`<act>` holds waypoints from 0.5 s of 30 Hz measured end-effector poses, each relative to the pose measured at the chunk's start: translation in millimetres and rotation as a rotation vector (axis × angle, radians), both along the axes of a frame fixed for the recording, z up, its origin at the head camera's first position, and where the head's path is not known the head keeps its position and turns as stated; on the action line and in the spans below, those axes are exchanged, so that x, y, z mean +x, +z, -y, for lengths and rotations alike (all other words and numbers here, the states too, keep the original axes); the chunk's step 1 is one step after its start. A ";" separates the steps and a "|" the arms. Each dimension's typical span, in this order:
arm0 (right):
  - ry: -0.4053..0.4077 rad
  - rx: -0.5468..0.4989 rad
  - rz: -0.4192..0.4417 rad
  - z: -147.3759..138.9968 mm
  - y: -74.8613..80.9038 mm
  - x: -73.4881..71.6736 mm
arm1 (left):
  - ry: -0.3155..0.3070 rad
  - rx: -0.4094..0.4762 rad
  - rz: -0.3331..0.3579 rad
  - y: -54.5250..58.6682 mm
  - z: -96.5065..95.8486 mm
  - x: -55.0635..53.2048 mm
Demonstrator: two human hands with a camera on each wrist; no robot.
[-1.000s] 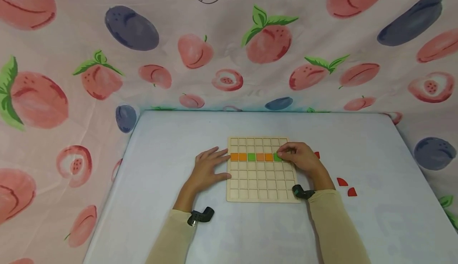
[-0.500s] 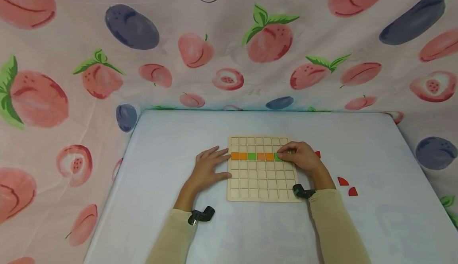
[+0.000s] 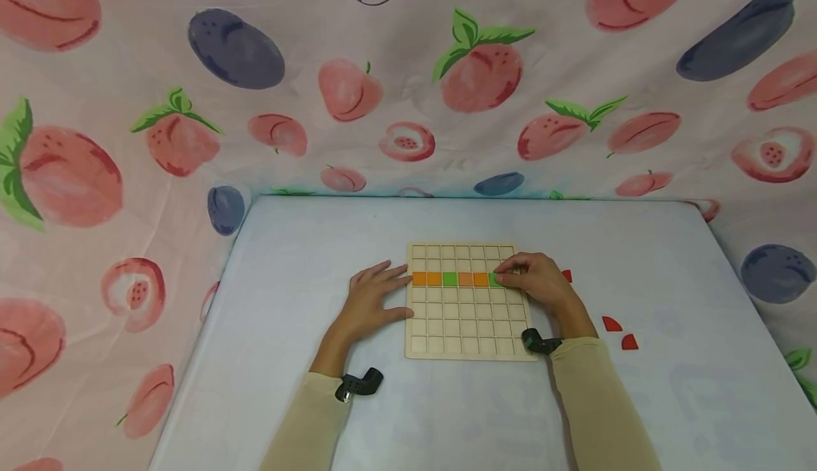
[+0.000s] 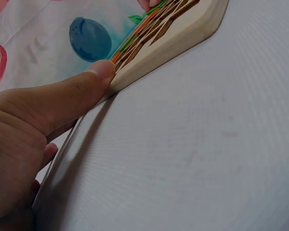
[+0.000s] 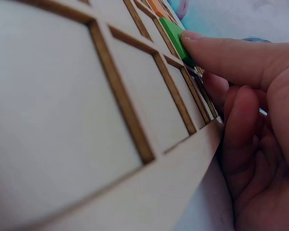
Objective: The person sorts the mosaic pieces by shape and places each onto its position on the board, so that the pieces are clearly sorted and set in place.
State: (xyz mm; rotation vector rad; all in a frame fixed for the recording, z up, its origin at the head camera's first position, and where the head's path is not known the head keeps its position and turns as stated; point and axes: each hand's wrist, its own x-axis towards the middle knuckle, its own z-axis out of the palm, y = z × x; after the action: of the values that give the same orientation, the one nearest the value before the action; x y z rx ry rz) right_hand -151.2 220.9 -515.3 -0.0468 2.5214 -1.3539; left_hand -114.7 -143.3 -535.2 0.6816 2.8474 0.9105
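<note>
A wooden grid board [image 3: 459, 327] lies on the white table, with a row of square tiles across it. Orange tiles [image 3: 426, 279], a green tile [image 3: 449, 279] and a lighter orange tile [image 3: 466, 279] fill that row from the left. At the row's right part my right hand [image 3: 544, 283] pinches another green tile [image 5: 172, 37] between thumb and fingers. This tile sits at its cell, partly covered by the fingertips. Spread out at the board's left side, my left hand [image 3: 369, 301] touches the edge with thumb and fingertips.
Red quarter-circle pieces [image 3: 611, 324] lie right of the board, and one more red piece [image 3: 567, 276] shows partly behind the right wrist. A fruit-printed cloth [image 3: 408, 88] hangs behind the table [image 3: 319, 230]. Each wrist carries a black camera [image 3: 359, 384].
</note>
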 end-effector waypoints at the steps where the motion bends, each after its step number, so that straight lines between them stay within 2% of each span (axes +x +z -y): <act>1: 0.003 0.001 -0.001 -0.1 0.1 0.1 | 0.000 -0.001 0.003 -0.1 0.0 -0.1; 15: -0.009 0.024 0.005 0.0 -2.3 -1.3 | -0.008 0.000 0.013 0.2 0.0 -0.5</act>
State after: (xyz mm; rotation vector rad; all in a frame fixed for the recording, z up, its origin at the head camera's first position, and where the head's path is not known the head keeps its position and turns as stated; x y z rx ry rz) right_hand -152.6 220.9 -517.6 -0.0269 2.5359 -1.3251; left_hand -115.2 -143.4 -535.0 0.6836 2.8314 0.9097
